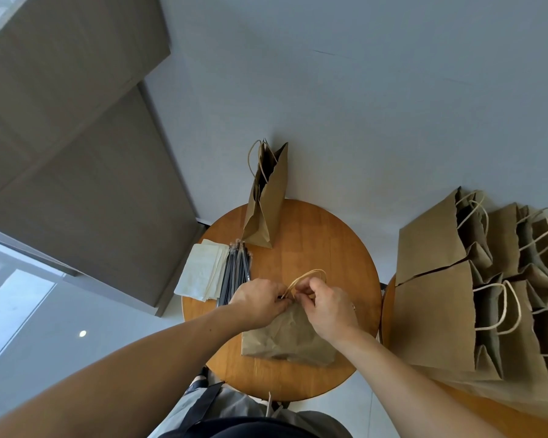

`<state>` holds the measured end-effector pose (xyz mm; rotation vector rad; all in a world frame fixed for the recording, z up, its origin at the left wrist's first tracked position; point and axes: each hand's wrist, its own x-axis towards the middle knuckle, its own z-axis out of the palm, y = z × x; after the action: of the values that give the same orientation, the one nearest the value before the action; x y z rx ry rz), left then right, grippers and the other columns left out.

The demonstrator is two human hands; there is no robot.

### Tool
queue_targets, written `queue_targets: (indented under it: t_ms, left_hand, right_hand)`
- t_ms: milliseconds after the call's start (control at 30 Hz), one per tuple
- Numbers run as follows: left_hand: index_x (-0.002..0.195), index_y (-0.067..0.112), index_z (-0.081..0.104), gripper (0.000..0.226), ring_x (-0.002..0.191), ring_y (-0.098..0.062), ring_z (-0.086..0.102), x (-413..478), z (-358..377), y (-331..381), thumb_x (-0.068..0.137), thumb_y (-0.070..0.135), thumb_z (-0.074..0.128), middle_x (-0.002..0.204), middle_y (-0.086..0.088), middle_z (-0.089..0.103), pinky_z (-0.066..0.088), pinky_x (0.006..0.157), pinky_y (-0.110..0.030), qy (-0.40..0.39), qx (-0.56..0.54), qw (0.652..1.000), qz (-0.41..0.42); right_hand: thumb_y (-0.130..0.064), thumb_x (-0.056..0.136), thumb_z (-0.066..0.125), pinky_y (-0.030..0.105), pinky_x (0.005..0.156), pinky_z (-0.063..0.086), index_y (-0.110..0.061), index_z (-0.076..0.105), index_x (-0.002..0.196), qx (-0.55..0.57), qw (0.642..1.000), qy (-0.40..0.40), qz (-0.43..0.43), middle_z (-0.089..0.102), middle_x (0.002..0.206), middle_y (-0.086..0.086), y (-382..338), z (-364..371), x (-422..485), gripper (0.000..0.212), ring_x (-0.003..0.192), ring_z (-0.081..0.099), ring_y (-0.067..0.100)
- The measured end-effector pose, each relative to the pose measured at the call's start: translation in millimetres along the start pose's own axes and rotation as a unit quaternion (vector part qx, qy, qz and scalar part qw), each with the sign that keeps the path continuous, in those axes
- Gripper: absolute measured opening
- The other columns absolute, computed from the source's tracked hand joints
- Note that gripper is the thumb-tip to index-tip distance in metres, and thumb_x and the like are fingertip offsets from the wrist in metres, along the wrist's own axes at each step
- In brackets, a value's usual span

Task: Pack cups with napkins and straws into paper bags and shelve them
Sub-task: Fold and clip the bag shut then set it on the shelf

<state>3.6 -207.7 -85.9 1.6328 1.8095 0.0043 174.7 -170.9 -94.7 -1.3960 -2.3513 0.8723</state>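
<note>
A creased, matt paper bag (pixel 285 339) is lying on the smooth, satin wooden table (pixel 329 248); soft paper napkins (pixel 200 273) and glossy plastic-wrapped straws (pixel 236 273) are resting at its left edge.

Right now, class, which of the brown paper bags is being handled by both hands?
The bag nearest the person on the round table: left hand and right hand pinch its top. The far bag stands untouched; the stacked bags lie rightward.
</note>
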Motion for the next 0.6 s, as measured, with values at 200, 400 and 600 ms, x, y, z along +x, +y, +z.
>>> queue_targets:
  t_ms: [200, 400, 600]
  left_hand:
    - [0.105, 0.026, 0.069, 0.029, 0.085, -0.019, 0.065, 0, 3, 0, 0.101, 0.043, 0.046, 0.09, 0.002, 0.069, 0.056, 0.079, -0.041, 0.007, -0.004, 1.0, 0.003]
    - [0.1, 0.026, 0.068, 0.027, 0.083, -0.019, 0.064, 0, 4, 3, 0.101, 0.041, 0.046, 0.086, 0.004, 0.067, 0.055, 0.078, -0.039, 0.019, -0.002, 1.0, 0.006]
    - [0.099, 0.024, 0.068, 0.025, 0.078, -0.015, 0.061, 1, 6, 1, 0.099, 0.041, 0.049, 0.081, 0.007, 0.063, 0.055, 0.075, -0.035, 0.033, -0.008, 0.999, -0.007]
  right_hand:
    - [-0.029, 0.096, 0.062, 0.03, 0.077, 0.057, -0.022, 0.067, 0.109, -0.046, 0.998, -0.012, -0.035, 0.074, 0.1, -0.006, 5, 2, -1, 0.016, 0.09, 0.068, 0.015]
    - [-0.038, 0.096, 0.055, 0.041, 0.073, 0.056, -0.02, 0.062, 0.105, -0.112, 0.992, -0.058, -0.03, 0.072, 0.093, 0.0, 14, 5, 0, 0.021, 0.084, 0.068, 0.022]
    - [-0.038, 0.096, 0.055, 0.04, 0.073, 0.055, -0.02, 0.06, 0.103, -0.109, 0.992, -0.067, -0.022, 0.071, 0.091, -0.001, 13, 6, 1, 0.019, 0.083, 0.067, 0.021]
